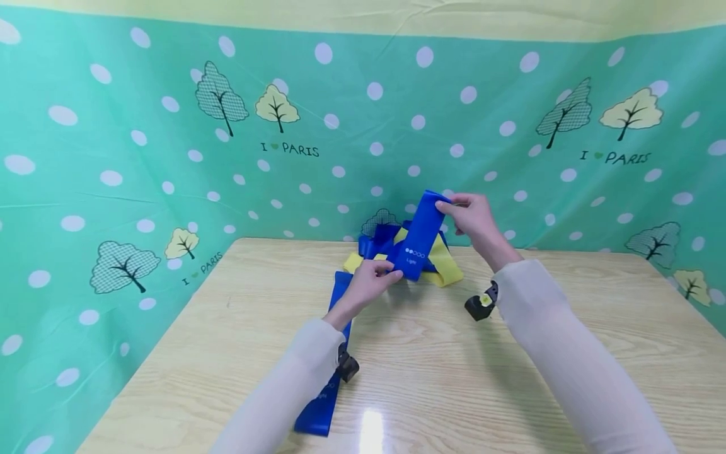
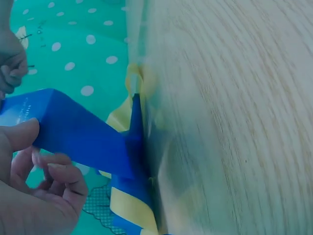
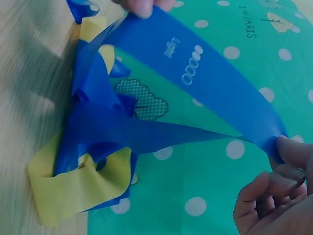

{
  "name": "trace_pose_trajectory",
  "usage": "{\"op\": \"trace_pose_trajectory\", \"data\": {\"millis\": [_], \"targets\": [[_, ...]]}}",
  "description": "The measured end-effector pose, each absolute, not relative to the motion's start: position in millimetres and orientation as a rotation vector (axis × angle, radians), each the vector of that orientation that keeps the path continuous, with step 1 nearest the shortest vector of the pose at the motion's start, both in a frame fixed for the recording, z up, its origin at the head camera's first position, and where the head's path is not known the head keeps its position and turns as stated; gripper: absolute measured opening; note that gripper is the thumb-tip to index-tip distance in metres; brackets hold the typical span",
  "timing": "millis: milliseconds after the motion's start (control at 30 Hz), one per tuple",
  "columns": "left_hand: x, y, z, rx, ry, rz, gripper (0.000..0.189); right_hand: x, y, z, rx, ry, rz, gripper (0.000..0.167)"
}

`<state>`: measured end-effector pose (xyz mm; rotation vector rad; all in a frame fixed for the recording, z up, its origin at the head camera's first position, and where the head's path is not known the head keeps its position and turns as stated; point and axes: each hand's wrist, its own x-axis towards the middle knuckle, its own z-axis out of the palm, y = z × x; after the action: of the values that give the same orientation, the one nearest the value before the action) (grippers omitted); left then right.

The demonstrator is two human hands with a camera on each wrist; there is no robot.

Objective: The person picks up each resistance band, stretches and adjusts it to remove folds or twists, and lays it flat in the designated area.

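The left hand (image 1: 370, 284) and right hand (image 1: 469, 217) pinch a blue band (image 1: 425, 227) between their fingers, seemingly to keep it spread, above a blue-and-yellow heap (image 1: 447, 265) at the table's (image 1: 420, 372) far edge. It looks thin, smooth and slightly glossy (white print reads "Light").
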<state>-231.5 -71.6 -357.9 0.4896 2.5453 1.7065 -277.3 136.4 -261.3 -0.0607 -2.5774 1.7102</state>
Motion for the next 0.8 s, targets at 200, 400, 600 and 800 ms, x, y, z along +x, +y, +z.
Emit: {"op": "trace_pose_trajectory", "data": {"millis": [200,400,600,800], "targets": [[-232,-73,-353,0.5,2.535,1.684,0.032,-281,143,-279,-0.051,-2.572,1.776,0.026],[-242,-70,-343,0.441,2.575,1.728,0.018,-287,143,-305,-0.064,-2.672,1.81,0.036],[-256,-67,-333,0.412,2.6,1.801,0.016,-285,132,-328,0.004,-2.881,1.859,0.057],[-267,-64,-322,0.382,2.61,1.837,0.018,-279,123,-341,0.063,-2.908,1.945,0.053]]}}
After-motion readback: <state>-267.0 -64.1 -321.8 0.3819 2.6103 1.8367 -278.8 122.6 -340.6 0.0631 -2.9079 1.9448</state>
